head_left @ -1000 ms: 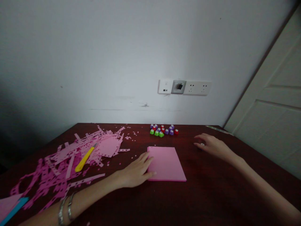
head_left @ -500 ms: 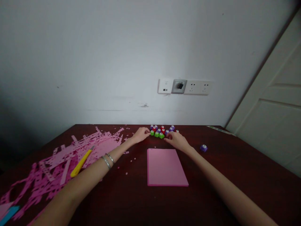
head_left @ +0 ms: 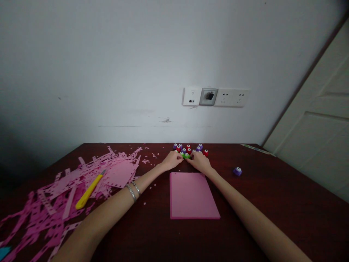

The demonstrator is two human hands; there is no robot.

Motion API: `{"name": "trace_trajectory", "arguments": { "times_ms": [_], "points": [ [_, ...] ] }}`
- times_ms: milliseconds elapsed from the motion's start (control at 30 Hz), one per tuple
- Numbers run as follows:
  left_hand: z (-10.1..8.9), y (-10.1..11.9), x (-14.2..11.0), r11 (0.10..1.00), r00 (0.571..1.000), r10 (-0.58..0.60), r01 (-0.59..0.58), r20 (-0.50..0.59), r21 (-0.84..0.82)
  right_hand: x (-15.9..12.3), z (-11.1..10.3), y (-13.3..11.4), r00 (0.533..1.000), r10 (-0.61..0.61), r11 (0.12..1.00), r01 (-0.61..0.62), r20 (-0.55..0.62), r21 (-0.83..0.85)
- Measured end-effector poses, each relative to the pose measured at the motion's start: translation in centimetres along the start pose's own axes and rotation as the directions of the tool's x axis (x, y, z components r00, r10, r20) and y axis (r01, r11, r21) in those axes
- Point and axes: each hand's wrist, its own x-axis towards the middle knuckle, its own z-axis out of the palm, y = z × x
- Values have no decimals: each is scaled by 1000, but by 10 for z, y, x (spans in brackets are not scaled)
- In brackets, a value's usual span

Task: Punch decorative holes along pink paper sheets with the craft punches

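Leftmost, the corner of something teal poked in at the bottom, below a tangle of pink paper scraps punched full of holes. A yellow-handled cutter lay slantwise over the scraps, its blade towards the wall, and tiny pink cut-outs were sprinkled beyond, over the dark red table. Next came the left forearm, with two silvery bracelets near the wrist. The left hand had its fingers bent and drawn in narrow at the left of the green pieces, which sat at the front of a cluster of purple and red pieces, all with round white tops. From where I stood, I could not tell whether it gripped one. Nearer the person lay a neat stack of pink paper, and behind the cluster white sockets were set in the wall. The right hand curled in from the other side, fingertips narrow beside the green pieces; its hold, too, was unclear to me. Further right, a lone purple piece rested well apart, then a patterned strip by the table's far edge, and a white panelled door.
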Motion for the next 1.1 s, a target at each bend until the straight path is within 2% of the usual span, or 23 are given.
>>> {"name": "trace_trajectory", "arguments": {
  "times_ms": [167, 333, 400, 533, 700, 900, 1100],
  "points": [
    [-3, 2, 1, 998, 999, -30, 29, -26, -55, 4, 0, 7, 996, -89, 988, 86, 13, 128],
    [-13, 2, -4, 996, 996, -17, 10, -92, -83, 1, -7, 11, 962, -272, 911, 267, -29, 315],
    [-18, 1, -7, 995, 997, -15, 8, -70, -95, -3, -11, 10, 943, -331, 881, 312, -6, 355],
    [-26, -1, -18, 993, 998, -11, 18, 54, -119, -14, -14, 4, 915, -399, 848, 344, 57, 403],
    [-31, -4, -32, 991, 988, 12, 9, 156, -131, -24, -10, -4, 900, -428, 852, 372, 81, 368],
    [-31, -3, -42, 992, 986, 23, -1, 168, -130, -28, -2, -7, 896, -435, 864, 387, 92, 322],
    [-30, -3, -42, 988, 984, 10, 18, 177, -156, -28, -6, -9, 897, -425, 870, 366, 125, 331]
  ]
}}
